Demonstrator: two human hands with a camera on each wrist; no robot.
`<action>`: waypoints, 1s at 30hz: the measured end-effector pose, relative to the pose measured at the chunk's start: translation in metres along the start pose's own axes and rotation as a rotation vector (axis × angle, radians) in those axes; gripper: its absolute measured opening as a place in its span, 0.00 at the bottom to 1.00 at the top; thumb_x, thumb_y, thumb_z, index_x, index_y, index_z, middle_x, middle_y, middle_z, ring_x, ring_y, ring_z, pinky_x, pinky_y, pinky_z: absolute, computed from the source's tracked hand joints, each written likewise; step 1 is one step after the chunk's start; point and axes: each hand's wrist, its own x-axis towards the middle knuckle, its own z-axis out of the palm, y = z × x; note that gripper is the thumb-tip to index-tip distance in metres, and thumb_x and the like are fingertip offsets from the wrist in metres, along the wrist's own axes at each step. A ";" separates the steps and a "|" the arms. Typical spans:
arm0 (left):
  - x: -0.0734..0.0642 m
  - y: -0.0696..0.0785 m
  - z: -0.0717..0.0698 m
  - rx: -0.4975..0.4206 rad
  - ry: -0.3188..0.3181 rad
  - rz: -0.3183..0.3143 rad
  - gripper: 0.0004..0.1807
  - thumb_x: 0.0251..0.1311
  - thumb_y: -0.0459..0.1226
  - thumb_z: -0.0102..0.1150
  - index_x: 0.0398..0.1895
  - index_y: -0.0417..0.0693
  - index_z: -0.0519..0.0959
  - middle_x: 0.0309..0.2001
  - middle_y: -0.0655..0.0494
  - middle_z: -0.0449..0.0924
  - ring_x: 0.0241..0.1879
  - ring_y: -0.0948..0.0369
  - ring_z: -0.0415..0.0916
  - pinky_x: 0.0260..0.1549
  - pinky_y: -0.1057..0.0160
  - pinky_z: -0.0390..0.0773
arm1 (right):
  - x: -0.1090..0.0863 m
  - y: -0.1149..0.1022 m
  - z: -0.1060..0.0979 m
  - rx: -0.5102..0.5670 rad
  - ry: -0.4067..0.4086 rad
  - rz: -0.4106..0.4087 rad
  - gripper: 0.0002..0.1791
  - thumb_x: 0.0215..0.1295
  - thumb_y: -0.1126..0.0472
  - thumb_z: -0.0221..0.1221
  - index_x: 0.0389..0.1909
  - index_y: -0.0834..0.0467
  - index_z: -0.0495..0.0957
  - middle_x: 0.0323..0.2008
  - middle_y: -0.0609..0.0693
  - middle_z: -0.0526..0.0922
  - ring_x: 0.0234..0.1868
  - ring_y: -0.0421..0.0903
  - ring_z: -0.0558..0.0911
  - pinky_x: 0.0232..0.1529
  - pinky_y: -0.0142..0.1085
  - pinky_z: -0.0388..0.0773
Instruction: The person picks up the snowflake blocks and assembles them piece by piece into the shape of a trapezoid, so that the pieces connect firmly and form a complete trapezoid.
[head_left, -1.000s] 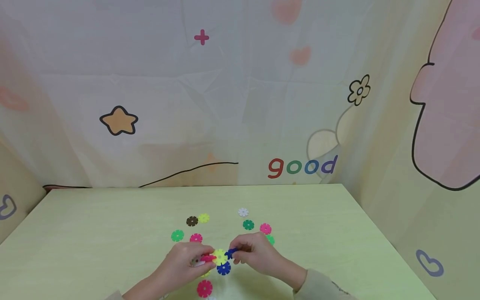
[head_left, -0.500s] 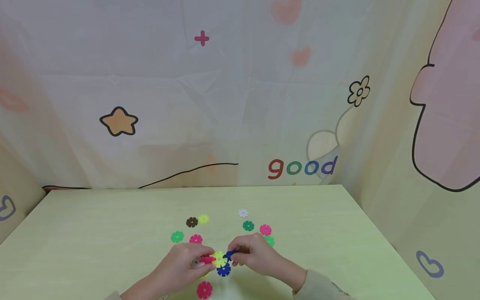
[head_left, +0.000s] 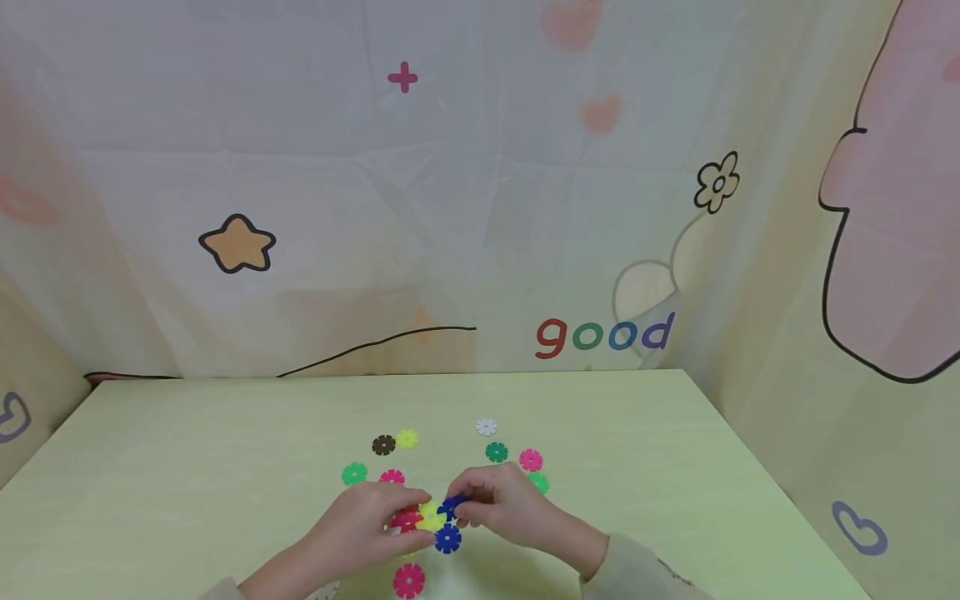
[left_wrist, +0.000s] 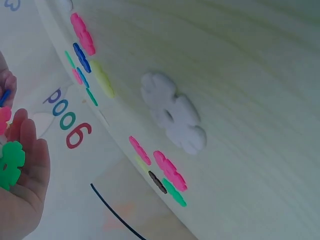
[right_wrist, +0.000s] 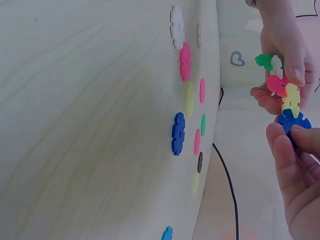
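Above the table, my left hand (head_left: 360, 525) holds a short chain of notched plastic snowflake discs. In the right wrist view the chain runs from a green disc (right_wrist: 264, 61) through a white disc (right_wrist: 276, 66) and a pink disc (right_wrist: 276, 85) to a yellow disc (right_wrist: 291, 101). The left thumb lies along the pink one. My right hand (head_left: 502, 510) pinches a dark blue snowflake disc (head_left: 451, 506) between thumb and fingers. Its edge overlaps the yellow disc's right-hand edge, set at an angle to it.
Loose discs lie around the hands: another blue disc (head_left: 447, 539) just below, a pink disc (head_left: 408, 581) nearer the front, a brown disc (head_left: 384, 445), a white disc (head_left: 486, 427) and a dark green disc (head_left: 497, 452) farther back. A printed cloth (head_left: 375, 208) hangs behind the table.
My right hand has shifted slightly left with the blue disc, which now shows more of its face. The yellow and pink discs in my left hand have tilted. The loose discs lie unmoved.
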 end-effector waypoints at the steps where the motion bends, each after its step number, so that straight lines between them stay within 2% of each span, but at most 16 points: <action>1: 0.000 0.000 0.000 -0.003 0.004 0.006 0.25 0.49 0.55 0.58 0.44 0.48 0.79 0.38 0.58 0.82 0.34 0.69 0.76 0.32 0.73 0.74 | 0.000 0.000 0.000 0.002 0.000 -0.001 0.06 0.57 0.69 0.56 0.34 0.60 0.79 0.30 0.55 0.82 0.29 0.51 0.81 0.30 0.26 0.77; 4: 0.001 0.000 0.001 -0.027 0.009 0.020 0.22 0.49 0.51 0.59 0.42 0.47 0.79 0.35 0.58 0.83 0.29 0.73 0.73 0.28 0.75 0.72 | 0.000 0.000 0.001 0.005 -0.002 0.004 0.06 0.56 0.69 0.56 0.34 0.60 0.79 0.30 0.54 0.83 0.29 0.49 0.81 0.31 0.26 0.77; 6: 0.001 -0.001 0.001 -0.036 0.009 0.025 0.20 0.49 0.50 0.60 0.41 0.47 0.80 0.29 0.61 0.82 0.23 0.75 0.69 0.24 0.76 0.70 | 0.000 0.001 0.001 -0.001 -0.007 0.005 0.07 0.56 0.68 0.57 0.35 0.60 0.79 0.32 0.54 0.83 0.30 0.44 0.81 0.33 0.26 0.77; 10: 0.001 -0.002 0.002 -0.052 -0.003 0.006 0.19 0.49 0.50 0.60 0.39 0.48 0.81 0.20 0.69 0.74 0.17 0.75 0.62 0.18 0.76 0.66 | 0.000 0.005 -0.003 -0.048 -0.016 0.032 0.09 0.56 0.66 0.57 0.39 0.57 0.78 0.36 0.52 0.82 0.34 0.36 0.80 0.37 0.27 0.77; 13: 0.000 -0.005 0.003 -0.055 0.000 -0.026 0.19 0.48 0.49 0.61 0.40 0.48 0.80 0.20 0.70 0.73 0.17 0.75 0.62 0.18 0.76 0.66 | -0.002 0.008 -0.010 -0.100 -0.005 0.066 0.10 0.56 0.65 0.58 0.41 0.57 0.77 0.37 0.52 0.81 0.35 0.36 0.79 0.37 0.26 0.76; 16: -0.003 -0.009 0.003 -0.050 0.015 -0.048 0.20 0.48 0.49 0.61 0.41 0.48 0.80 0.24 0.66 0.77 0.19 0.74 0.63 0.19 0.76 0.67 | -0.005 0.013 -0.021 -0.140 0.015 0.072 0.11 0.56 0.65 0.58 0.41 0.60 0.77 0.38 0.55 0.80 0.35 0.40 0.78 0.35 0.26 0.76; 21: -0.005 -0.011 0.002 -0.038 0.039 -0.046 0.19 0.47 0.48 0.62 0.41 0.48 0.80 0.30 0.61 0.81 0.21 0.75 0.63 0.18 0.76 0.67 | -0.009 0.025 -0.040 -0.171 0.046 0.096 0.13 0.55 0.66 0.58 0.43 0.62 0.76 0.41 0.58 0.79 0.35 0.44 0.77 0.34 0.29 0.77; 26: -0.007 -0.013 0.002 -0.032 0.043 -0.046 0.19 0.47 0.47 0.62 0.40 0.47 0.80 0.25 0.66 0.78 0.19 0.74 0.61 0.18 0.76 0.66 | -0.011 0.040 -0.057 -0.228 0.097 0.143 0.15 0.54 0.65 0.60 0.44 0.61 0.75 0.43 0.57 0.78 0.35 0.44 0.75 0.31 0.29 0.75; 30: -0.007 -0.013 0.001 -0.031 0.044 -0.037 0.19 0.47 0.47 0.62 0.40 0.48 0.80 0.23 0.68 0.75 0.19 0.74 0.61 0.17 0.76 0.66 | -0.011 0.050 -0.066 -0.261 0.124 0.201 0.15 0.52 0.65 0.61 0.43 0.60 0.76 0.41 0.55 0.77 0.33 0.43 0.74 0.30 0.30 0.74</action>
